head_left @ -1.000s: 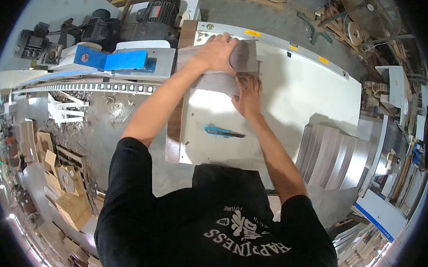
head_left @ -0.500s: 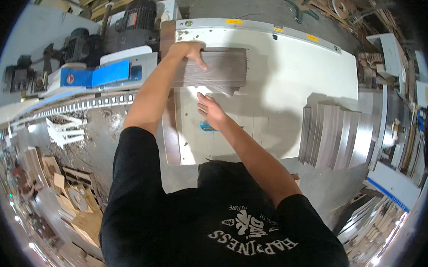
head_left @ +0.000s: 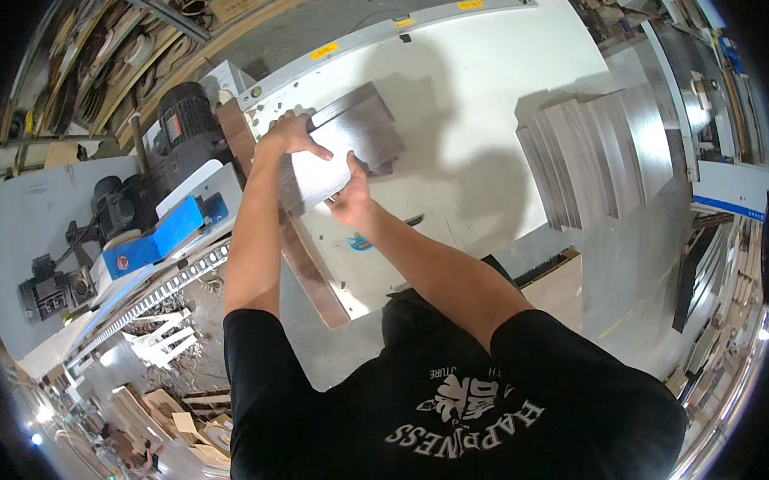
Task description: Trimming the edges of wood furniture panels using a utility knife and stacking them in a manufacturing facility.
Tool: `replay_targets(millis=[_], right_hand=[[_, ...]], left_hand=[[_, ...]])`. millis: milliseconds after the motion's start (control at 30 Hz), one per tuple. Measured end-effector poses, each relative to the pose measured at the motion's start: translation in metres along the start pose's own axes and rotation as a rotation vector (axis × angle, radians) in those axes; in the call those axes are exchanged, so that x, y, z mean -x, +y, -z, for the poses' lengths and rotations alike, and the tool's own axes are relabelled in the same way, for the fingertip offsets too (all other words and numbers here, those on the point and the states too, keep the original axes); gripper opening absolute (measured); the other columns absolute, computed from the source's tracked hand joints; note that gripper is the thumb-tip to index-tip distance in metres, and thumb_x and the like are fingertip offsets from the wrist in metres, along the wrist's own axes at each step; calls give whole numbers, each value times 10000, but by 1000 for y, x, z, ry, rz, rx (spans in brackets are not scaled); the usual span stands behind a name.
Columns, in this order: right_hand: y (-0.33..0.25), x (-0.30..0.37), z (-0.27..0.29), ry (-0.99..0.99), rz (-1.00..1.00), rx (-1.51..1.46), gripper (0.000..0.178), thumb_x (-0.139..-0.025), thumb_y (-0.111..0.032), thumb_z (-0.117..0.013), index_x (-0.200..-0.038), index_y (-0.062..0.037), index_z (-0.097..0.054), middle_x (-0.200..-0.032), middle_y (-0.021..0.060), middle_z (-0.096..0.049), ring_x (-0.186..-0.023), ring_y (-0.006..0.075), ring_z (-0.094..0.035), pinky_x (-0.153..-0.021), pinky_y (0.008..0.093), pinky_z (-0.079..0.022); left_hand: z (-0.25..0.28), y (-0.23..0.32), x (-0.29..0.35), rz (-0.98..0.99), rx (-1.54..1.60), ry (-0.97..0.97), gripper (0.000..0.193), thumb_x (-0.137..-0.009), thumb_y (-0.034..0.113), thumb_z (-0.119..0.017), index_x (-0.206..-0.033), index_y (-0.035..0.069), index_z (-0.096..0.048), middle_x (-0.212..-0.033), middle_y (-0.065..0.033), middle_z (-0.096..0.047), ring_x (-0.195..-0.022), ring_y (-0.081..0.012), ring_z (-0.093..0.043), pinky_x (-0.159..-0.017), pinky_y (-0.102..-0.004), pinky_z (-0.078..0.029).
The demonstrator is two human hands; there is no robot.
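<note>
A grey wood-grain panel [head_left: 346, 148] lies flat on the white machine table [head_left: 460, 89], its left end against a brown wooden fence strip [head_left: 302, 262]. My left hand [head_left: 290, 133] lies on the panel's far left corner, fingers spread over the top. My right hand [head_left: 350, 196] grips the panel's near edge, thumb on top. A second, darker panel edge shows just under and behind the top one. A blue tool [head_left: 360, 241] lies on the table under my right forearm.
A fanned stack of grey panels [head_left: 594, 155] rests on the table's right side. At the left stand a black electric motor [head_left: 179, 124] and a blue machine part [head_left: 157, 243]. Wood offcuts [head_left: 171, 411] litter the floor at lower left.
The view has swung, so the table now sits tilted. My right hand has moved from the panel's middle to its near edge and closed on it. The left hand stays on the far corner.
</note>
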State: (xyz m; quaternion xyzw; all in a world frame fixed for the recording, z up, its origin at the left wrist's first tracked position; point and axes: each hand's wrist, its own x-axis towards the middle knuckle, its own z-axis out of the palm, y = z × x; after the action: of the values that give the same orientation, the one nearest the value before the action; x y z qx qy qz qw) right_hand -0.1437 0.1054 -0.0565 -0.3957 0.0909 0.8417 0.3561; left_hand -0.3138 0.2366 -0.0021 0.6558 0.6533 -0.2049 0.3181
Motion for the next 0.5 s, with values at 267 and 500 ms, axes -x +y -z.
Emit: replay_targets(millis=[267, 500], right_hand=[[-9, 3, -4, -32, 16, -86, 917, -1003, -841, -502, -1647, -188, -474, -1661, 38, -517, -1529, 255, -445, -1305, 460, -284], [-41, 37, 12, -117, 25, 73, 1042, -963, -945, -387, -1714, -222, -371, -1743, 28, -432, -1604, 247, -367, -1334, 469, -187]], left_hand=[[-14, -20, 2, -118, 425, 27, 1365, -572, 592, -1023, -1567, -139, -441, -1553, -377, -531, -1485, -443, -526, -1232, -476, -447], [-40, 27, 39, -216, 266, 148, 1336, -518, 524, -1036, -1507, -175, -473, -1459, -377, -581, -1376, -479, -586, -1181, -483, -486]])
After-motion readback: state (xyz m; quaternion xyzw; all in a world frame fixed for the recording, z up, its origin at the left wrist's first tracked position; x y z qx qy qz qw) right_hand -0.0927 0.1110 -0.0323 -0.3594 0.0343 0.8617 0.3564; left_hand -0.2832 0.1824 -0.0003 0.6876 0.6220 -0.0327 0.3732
